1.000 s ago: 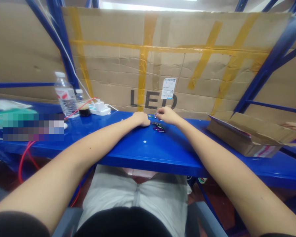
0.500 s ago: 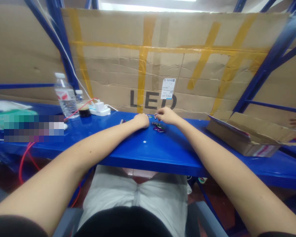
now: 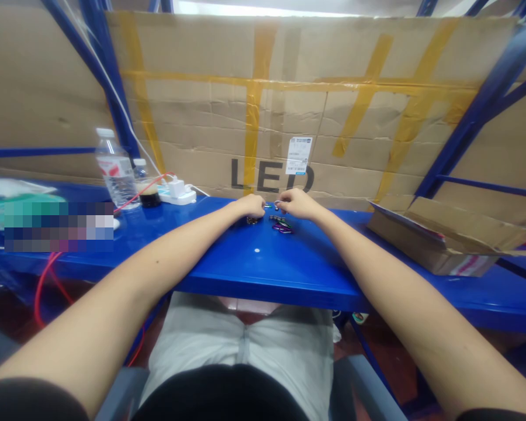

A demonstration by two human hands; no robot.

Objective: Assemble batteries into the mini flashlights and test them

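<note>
My left hand (image 3: 251, 205) is over the blue table, its fingers curled together; whatever they hold is hidden. Small gold-coloured pieces (image 3: 252, 221) lie just under it. Facing it, my right hand (image 3: 297, 203) is closed in a pinch, with a small pale, shiny bit (image 3: 277, 204) at its fingertips, too small to name. Between the two hands, a small greenish piece (image 3: 268, 206) shows near the left fingertips. Closer to me than the right fingertips is a little pile of shiny purple and green loop-shaped pieces (image 3: 282, 226).
An open cardboard box (image 3: 429, 245) stands on the table (image 3: 263, 272) at right. To the left are a water bottle (image 3: 115, 169), a smaller bottle with dark liquid (image 3: 149, 196) and a white power strip (image 3: 177, 196) with cables. A large carton (image 3: 201, 134) forms the back.
My left hand has shifted slightly away from me and lifted, uncovering the gold-coloured pieces. My right hand stays nearly in place. Another person's hand at the far right has left view.
</note>
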